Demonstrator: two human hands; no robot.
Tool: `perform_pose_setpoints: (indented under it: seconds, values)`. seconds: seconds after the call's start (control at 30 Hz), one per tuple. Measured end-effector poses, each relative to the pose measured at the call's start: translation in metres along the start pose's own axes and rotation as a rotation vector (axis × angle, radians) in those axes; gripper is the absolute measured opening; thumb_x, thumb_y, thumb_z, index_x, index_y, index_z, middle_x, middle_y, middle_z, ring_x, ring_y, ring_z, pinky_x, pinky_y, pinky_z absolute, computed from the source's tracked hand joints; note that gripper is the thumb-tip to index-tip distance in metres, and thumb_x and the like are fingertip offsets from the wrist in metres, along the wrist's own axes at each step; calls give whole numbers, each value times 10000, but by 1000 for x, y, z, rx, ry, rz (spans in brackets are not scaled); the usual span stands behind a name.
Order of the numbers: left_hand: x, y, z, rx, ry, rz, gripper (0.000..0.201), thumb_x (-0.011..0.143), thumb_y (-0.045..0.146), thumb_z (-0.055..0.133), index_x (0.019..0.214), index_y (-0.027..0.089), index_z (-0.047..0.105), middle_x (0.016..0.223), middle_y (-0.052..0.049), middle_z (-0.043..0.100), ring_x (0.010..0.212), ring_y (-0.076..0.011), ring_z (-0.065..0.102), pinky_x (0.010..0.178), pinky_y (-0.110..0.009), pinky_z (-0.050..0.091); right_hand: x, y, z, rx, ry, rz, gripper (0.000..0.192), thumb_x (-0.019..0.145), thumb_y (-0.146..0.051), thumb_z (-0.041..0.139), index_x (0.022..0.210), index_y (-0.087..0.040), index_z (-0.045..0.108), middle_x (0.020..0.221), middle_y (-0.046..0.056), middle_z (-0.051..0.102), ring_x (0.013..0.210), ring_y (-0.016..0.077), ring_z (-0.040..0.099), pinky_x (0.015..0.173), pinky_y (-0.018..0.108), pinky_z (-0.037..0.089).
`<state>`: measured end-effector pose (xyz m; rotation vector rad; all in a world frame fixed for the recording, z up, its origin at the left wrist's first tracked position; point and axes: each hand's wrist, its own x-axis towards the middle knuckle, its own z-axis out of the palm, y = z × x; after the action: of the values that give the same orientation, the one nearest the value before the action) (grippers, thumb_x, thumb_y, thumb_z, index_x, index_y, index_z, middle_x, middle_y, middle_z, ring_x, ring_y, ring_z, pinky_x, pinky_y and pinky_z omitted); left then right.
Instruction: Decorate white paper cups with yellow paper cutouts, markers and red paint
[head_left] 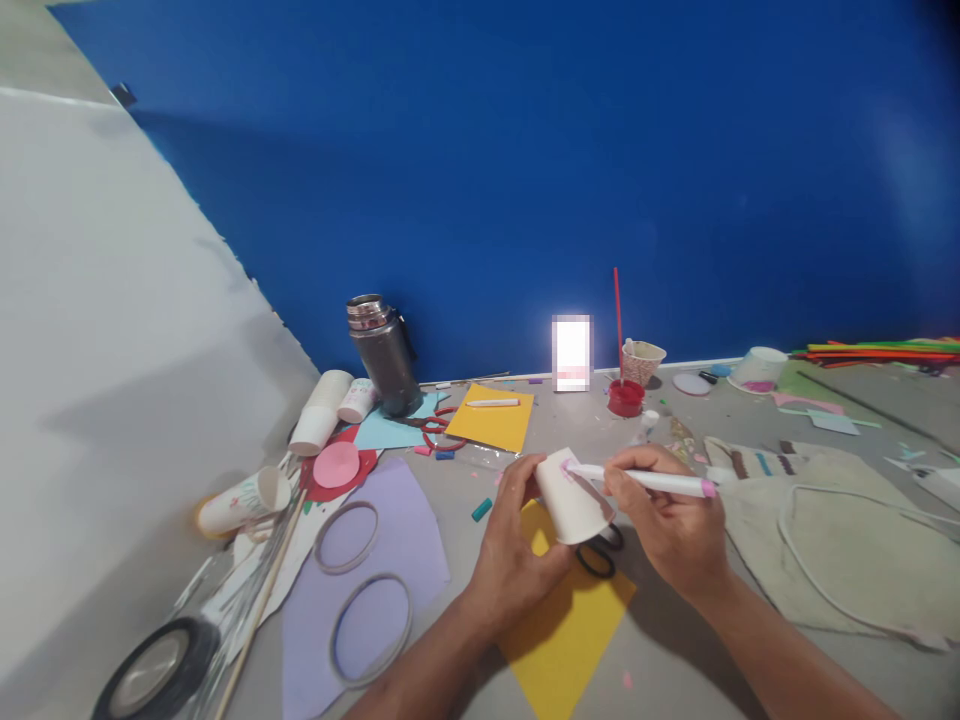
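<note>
My left hand [517, 540] grips a white paper cup [568, 508], thumb and fingers on opposite sides. The cup is tilted, its wide rim down toward the right. In my right hand [671, 530] is a white marker pen [660, 481] with a pink end. Its tip meets the cup's side near the narrow end, where a small pink-purple mark [568, 468] shows. Below the cup, black scissors handles [596, 558] lie over a yellow paper sheet [577, 640]. To the left of my left hand rests a teal marker cap [482, 510].
A dark steel flask [384, 360] stands at the back left beside stacked paper cups [319, 412]. Purple paper [420, 540] carries two rings [371, 630]. Black tape [157, 670] lies front left. A red pot [626, 398] holds an upright stick. A cloth pouch [750, 560] lies right.
</note>
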<state>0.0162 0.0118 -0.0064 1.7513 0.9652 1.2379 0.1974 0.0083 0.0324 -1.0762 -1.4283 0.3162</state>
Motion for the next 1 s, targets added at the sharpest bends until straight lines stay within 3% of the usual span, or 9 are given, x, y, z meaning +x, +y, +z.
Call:
perform_pose_setpoints:
  seconds: [0.8,1.0]
  values:
    - [0,0,0,4,-21,-16,765,732,68,699,1444,248,486,1479,-118,582,1331,-306,606,1157,-470,478,2,-1,-3,0,44,-52,140,919,-254,663,785,-221,691,635,-22,681,502,121,623,481,215,493]
    - [-1,-3,-1,-4,-24,-35,824,718,41,679,1481,267,465,1509,-106,578,1345,-308,600,1156,-468,470,0,11,-3,-5,68,-34,103,926,-257,682,831,-219,692,672,-18,689,538,124,640,512,225,512]
